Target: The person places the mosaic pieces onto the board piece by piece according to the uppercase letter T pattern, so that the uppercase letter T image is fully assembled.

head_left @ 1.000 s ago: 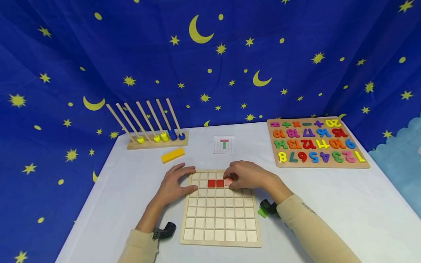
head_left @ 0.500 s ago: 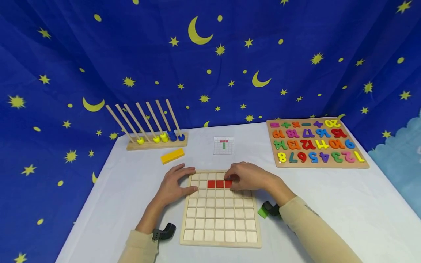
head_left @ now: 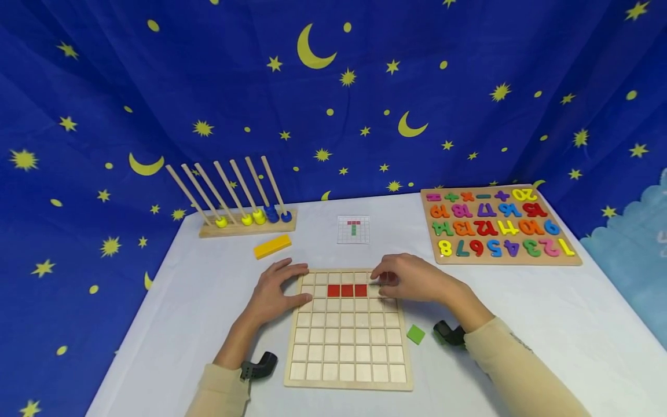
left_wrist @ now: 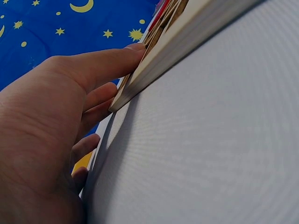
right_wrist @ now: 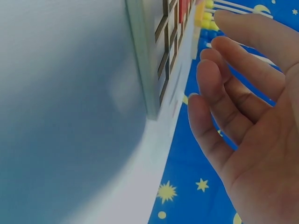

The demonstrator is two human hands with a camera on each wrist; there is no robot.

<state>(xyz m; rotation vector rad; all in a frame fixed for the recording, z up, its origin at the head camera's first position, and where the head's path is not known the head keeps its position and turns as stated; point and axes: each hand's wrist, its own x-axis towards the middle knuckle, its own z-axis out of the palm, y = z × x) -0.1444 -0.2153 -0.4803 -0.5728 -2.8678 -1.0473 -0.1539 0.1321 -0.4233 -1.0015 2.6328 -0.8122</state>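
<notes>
A wooden grid board (head_left: pixel 348 351) lies flat on the table, with three red square tiles (head_left: pixel 347 291) side by side in its second row from the far edge. My left hand (head_left: pixel 273 294) rests at the board's far left corner. In the left wrist view its thumb (left_wrist: pixel 119 60) touches the rim, the fingers loosely extended. Over the board's far right part hovers my right hand (head_left: pixel 411 279), its fingers relaxed and holding nothing, as the right wrist view confirms. A green square tile (head_left: pixel 416 334) lies on the table beside the board's right edge.
A card (head_left: pixel 354 230) printed with a red and green T lies beyond the board. Farther left are a yellow block (head_left: pixel 273 246) and a peg stand (head_left: pixel 248 225) with yellow and blue beads. A colourful number puzzle (head_left: pixel 502 226) is at the back right.
The right hand lowered the third red tile into line with the other two, let go of it, and moved right. More of the green tile now shows. The left hand stayed in place.
</notes>
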